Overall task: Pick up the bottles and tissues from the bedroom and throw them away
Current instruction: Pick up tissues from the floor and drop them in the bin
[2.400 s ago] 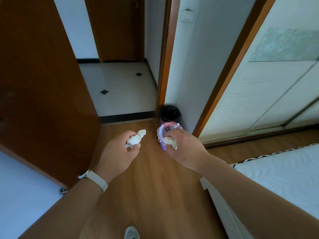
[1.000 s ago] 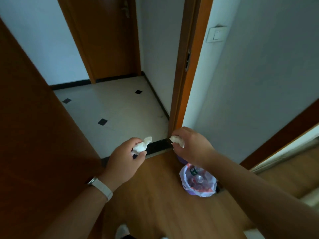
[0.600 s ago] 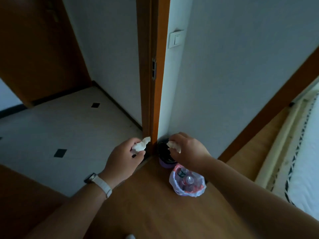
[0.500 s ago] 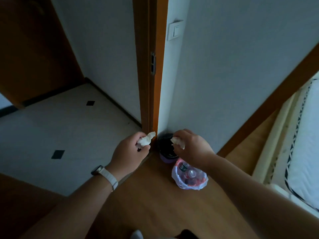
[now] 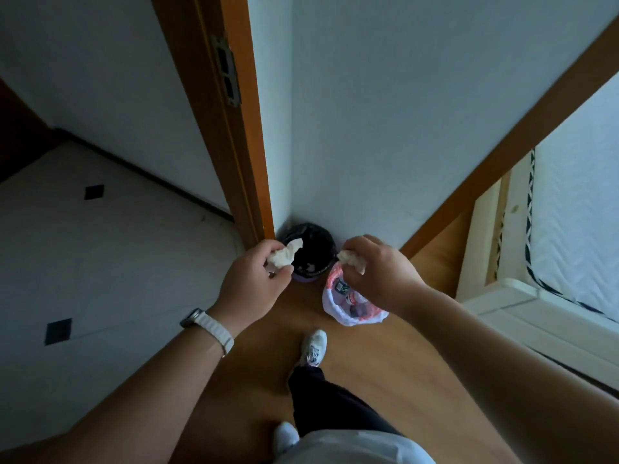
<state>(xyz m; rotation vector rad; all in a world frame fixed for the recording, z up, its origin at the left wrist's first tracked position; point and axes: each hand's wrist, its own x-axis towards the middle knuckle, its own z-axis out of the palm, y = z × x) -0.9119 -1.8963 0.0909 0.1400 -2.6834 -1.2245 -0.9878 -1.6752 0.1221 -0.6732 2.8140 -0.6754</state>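
Note:
My left hand [image 5: 254, 279] grips a crumpled white tissue [image 5: 284, 254] over the left rim of a small black-lined bin [image 5: 313, 259] standing in the corner by the door frame. My right hand [image 5: 378, 272] pinches a second crumpled tissue [image 5: 351, 259] just right of the bin. Below that hand hangs a white and pink plastic bag [image 5: 351, 306] with bottles inside; the hand covers the bag's top, so how it is held is hidden.
A wooden door frame [image 5: 241, 128] rises just left of the bin, with a tiled hallway floor [image 5: 100, 246] beyond. The white bed [image 5: 552, 262] stands at the right. My foot in a white shoe [image 5: 313, 346] is on the wooden floor below the bag.
I have stepped closer and look more steeply down. Both hands with their tissues moved in over the bin, and the bag now hangs beside it.

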